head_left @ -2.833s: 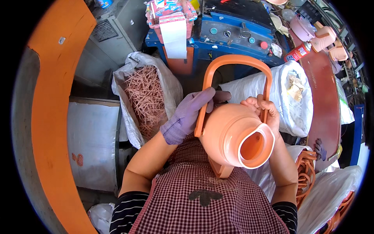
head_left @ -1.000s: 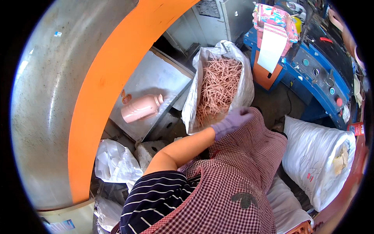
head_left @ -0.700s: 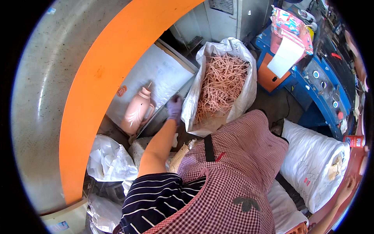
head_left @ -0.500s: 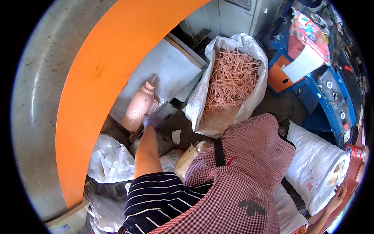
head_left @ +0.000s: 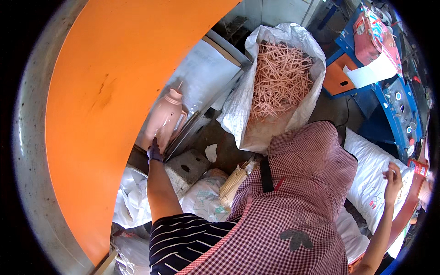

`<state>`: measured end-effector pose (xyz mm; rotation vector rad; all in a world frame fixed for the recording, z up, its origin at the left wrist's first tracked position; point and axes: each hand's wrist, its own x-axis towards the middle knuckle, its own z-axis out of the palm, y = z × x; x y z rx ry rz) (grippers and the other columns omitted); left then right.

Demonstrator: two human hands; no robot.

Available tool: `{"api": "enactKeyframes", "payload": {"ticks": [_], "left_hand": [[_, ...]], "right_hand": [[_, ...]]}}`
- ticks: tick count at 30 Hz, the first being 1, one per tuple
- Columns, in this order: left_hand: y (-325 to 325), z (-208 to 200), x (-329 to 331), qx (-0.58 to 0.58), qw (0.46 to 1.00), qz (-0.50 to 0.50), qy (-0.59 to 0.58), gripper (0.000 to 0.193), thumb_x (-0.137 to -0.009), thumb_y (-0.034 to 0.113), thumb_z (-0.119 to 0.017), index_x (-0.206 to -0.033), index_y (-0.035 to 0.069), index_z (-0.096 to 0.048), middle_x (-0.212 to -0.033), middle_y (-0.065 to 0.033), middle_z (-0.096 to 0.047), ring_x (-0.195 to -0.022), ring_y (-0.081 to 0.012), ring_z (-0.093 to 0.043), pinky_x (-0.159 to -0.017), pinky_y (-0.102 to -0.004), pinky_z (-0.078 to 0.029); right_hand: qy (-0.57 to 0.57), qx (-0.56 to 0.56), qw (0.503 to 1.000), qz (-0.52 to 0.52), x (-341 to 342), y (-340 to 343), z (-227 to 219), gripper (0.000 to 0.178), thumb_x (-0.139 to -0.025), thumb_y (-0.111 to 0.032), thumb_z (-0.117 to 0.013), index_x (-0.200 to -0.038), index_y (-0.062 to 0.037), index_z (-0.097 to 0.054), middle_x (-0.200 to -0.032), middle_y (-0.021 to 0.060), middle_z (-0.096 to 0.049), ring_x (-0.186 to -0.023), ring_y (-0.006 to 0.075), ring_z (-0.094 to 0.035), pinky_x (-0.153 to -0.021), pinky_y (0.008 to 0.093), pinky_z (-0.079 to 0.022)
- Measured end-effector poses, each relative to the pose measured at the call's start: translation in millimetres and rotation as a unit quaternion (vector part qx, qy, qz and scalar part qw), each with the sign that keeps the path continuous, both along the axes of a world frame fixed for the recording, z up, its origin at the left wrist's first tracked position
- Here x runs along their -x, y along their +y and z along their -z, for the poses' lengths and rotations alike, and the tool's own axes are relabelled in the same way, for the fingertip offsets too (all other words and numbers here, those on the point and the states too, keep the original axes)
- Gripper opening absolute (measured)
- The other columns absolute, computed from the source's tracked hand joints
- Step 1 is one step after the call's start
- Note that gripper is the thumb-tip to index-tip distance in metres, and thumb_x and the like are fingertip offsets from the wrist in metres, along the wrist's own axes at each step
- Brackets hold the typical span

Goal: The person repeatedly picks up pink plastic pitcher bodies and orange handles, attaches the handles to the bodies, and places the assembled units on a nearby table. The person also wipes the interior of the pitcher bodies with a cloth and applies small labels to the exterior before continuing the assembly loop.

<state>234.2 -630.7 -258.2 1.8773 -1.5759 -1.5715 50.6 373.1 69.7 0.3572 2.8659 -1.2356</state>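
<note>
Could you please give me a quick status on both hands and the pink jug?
Left hand gloved, at base of pink jug on grey surface. Right hand bare, empty, over white sack. Nothing blocking the jug.

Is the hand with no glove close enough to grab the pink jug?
Probably not. The bare right hand is far off over the white sack, with the person's body between. The gloved left hand already touches the pink jug.

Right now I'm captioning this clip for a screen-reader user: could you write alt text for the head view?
A person's gloved left hand grips the base of a peach plastic jug set on a white box beside a large orange panel. An open white sack of peach plastic rods stands nearby. The bare right hand rests on a white sack.
</note>
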Motion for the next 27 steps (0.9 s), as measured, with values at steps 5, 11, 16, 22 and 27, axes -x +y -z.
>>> {"api": "enactKeyframes", "payload": {"ticks": [5, 11, 16, 22, 27], "left_hand": [[15, -11, 14, -0.070, 0.993, -0.093, 0.013, 0.071, -0.083, 0.052, -0.065, -0.132, 0.001, -0.051, -0.123, -0.0156, -0.060, -0.096, -0.0328, -0.060, -0.075, -0.0463, -0.051], [43, -40, 7, -0.072, 0.980, -0.012, 0.184, 0.055, -0.087, 0.037, -0.062, -0.127, 0.001, -0.054, -0.117, -0.0178, -0.061, -0.098, -0.0349, -0.061, -0.080, -0.0443, -0.050], [156, -132, 127, 0.220, 0.915, 0.313, 0.131, 0.029, -0.092, 0.015, -0.057, -0.116, -0.001, -0.061, -0.107, -0.0217, -0.064, -0.097, -0.0342, -0.061, -0.083, -0.0406, -0.050], [380, -261, 220, 0.648, 0.484, 0.581, 0.094, 0.024, -0.086, 0.019, -0.056, -0.106, 0.009, -0.063, -0.089, -0.0081, -0.065, -0.078, -0.0231, -0.063, -0.071, -0.0357, -0.048], [550, -345, 206, 0.485, 0.311, 0.816, 0.036, 0.039, -0.085, 0.020, -0.052, -0.123, 0.011, -0.057, -0.104, -0.0098, -0.062, -0.092, -0.0271, -0.063, -0.080, -0.0375, -0.050]], "right_hand": [[-0.011, -0.008, 0.991, -0.137, 39, -117, -15, 0.011, -0.094, -0.001, -0.053, -0.102, 0.0005, -0.060, -0.115, 0.0093, -0.060, -0.081, 0.0135, -0.061, -0.069, 0.0255, -0.050], [-0.153, 0.065, 0.976, -0.142, 15, -123, -2, 0.010, -0.092, -0.005, -0.056, -0.098, 0.0000, -0.062, -0.094, 0.0053, -0.063, -0.075, 0.0118, -0.061, -0.067, 0.0249, -0.048], [-0.218, 0.095, 0.954, -0.183, 42, -157, 9, 0.011, -0.091, -0.007, -0.057, -0.094, 0.0002, -0.064, -0.085, 0.0048, -0.064, -0.073, 0.0121, -0.061, -0.068, 0.0254, -0.049], [-0.102, 0.224, 0.918, -0.312, 91, -271, 7, 0.043, -0.091, -0.023, -0.067, -0.124, 0.0015, -0.056, -0.111, 0.0124, -0.065, -0.103, 0.0191, -0.063, -0.092, 0.0316, -0.050], [0.006, 0.087, 0.969, -0.230, 90, -277, -29, 0.037, -0.093, -0.019, -0.056, -0.125, -0.0001, -0.055, -0.108, 0.0256, -0.064, -0.103, 0.0348, -0.064, -0.087, 0.0392, -0.050]]}}
